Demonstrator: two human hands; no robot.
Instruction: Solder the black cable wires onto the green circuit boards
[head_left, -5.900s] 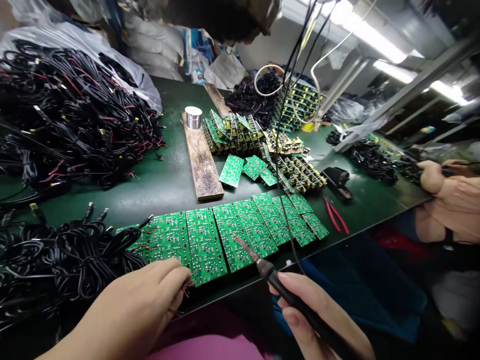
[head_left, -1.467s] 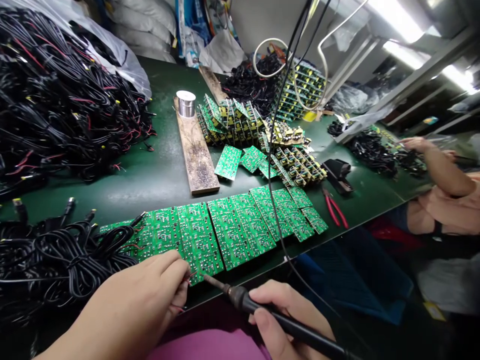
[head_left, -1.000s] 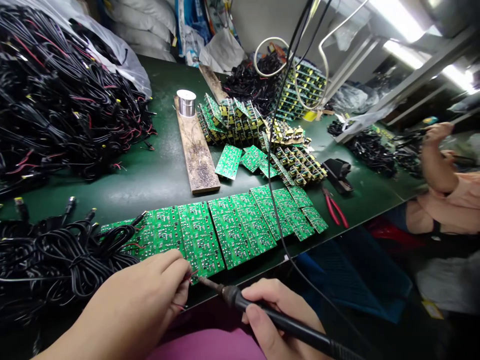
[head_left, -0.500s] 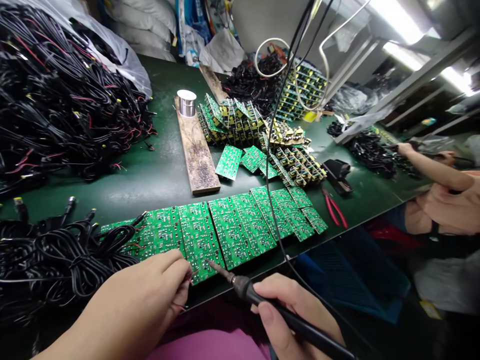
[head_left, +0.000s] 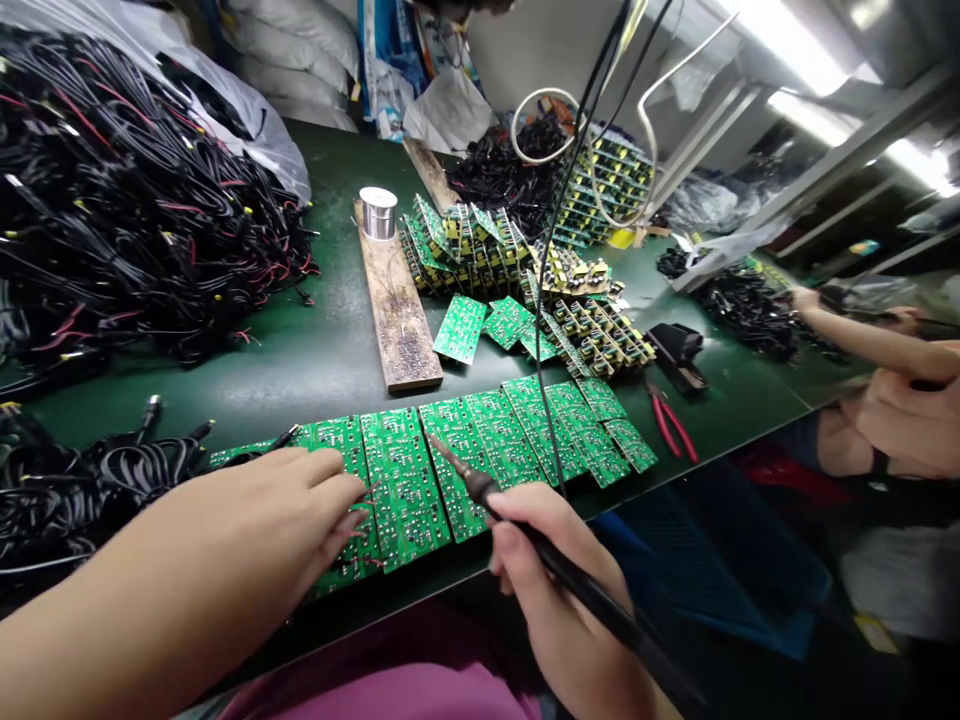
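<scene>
A row of green circuit boards [head_left: 406, 490] lies along the table's front edge. Over its left part, my left hand [head_left: 300, 520] is closed, with thin red wire ends showing by its fingertips; the rest of its grip is hidden. My right hand [head_left: 562, 590] grips a black soldering iron [head_left: 577, 585], whose tip points up and left over the boards right of the nearest seam. Black cables [head_left: 120, 470] with plugs lie bundled behind and left of my left hand.
A wooden strip [head_left: 397, 320] bears a solder spool [head_left: 378, 214]. Boards with yellow parts [head_left: 600, 335] are stacked behind the row. Red-handled pliers [head_left: 671, 425] lie at right. A large cable heap [head_left: 135, 200] fills the left; another person's arm [head_left: 862, 335] reaches in at right.
My left hand has moved up and left over the boards. My right hand has raised the soldering iron, its tip shifting up and slightly right.
</scene>
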